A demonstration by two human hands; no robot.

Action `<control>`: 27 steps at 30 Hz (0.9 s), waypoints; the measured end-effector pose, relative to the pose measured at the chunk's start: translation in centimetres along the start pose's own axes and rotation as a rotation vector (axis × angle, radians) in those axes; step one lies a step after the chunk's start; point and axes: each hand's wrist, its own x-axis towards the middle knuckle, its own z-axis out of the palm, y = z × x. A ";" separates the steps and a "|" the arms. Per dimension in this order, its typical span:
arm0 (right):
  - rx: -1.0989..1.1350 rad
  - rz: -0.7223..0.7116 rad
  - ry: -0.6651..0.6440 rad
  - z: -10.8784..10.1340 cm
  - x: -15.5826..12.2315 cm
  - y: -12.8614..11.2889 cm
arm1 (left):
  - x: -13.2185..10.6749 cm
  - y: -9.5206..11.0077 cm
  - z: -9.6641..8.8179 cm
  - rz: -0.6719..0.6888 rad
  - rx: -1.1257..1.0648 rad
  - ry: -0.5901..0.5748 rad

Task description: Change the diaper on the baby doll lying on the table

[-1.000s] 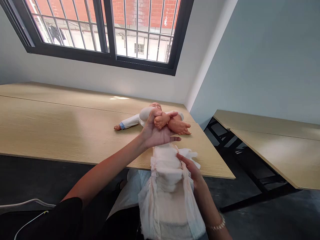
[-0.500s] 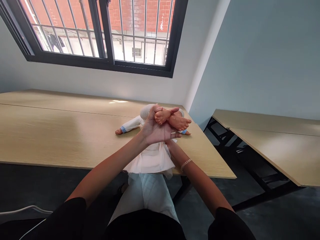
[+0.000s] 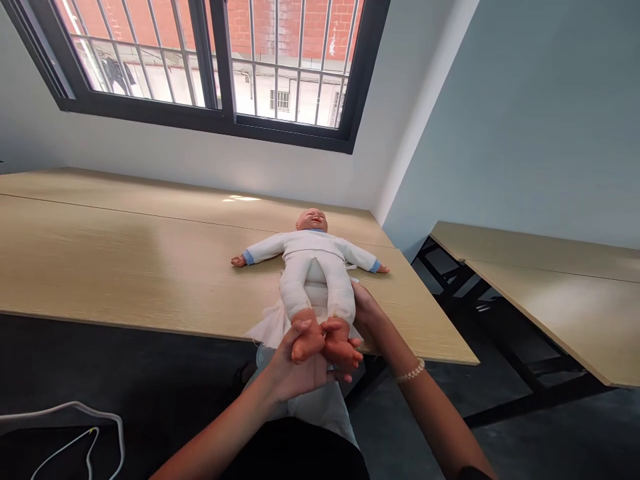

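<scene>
A baby doll in a white suit lies on its back on the wooden table, arms spread, legs stretched toward me. My left hand is closed round both of its bare feet at the table's front edge. My right hand rests beside the doll's right leg, its fingers tucked under the doll and hidden. A white diaper lies under the doll's bottom, one corner showing on the left.
A second wooden table stands to the right across a dark gap with black frame legs. A barred window fills the wall behind. A white cable lies at the lower left. White cloth covers my lap.
My left hand has lowered the doll's feet from high above its body down toward me, so the legs now lie straight. The diaper went under the doll, and my right hand followed it.
</scene>
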 end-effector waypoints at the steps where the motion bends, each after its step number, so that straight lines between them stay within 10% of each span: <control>1: 0.012 0.024 -0.016 -0.5 -0.1 -0.4 | -0.2 -0.3 -0.4 0.001 0.007 0.020; 10: -0.169 -0.053 -0.014 -1.4 -1.8 0.6 | -6.8 2.7 2.3 -0.465 0.601 0.076; 13: -0.182 -0.051 -0.035 -1.8 -1.3 0.8 | -7.7 7.3 2.9 -0.237 0.971 0.207; 16: -0.153 -0.026 -0.081 -2.3 -0.8 0.8 | -5.7 12.5 0.6 0.241 1.327 0.585; 19: -0.132 0.005 -0.069 -2.9 -0.4 1.1 | -2.0 16.4 -3.3 0.182 1.766 0.839; 27: -0.179 -0.075 -0.045 -2.6 -0.5 1.3 | 3.9 18.3 -8.1 0.068 1.767 0.653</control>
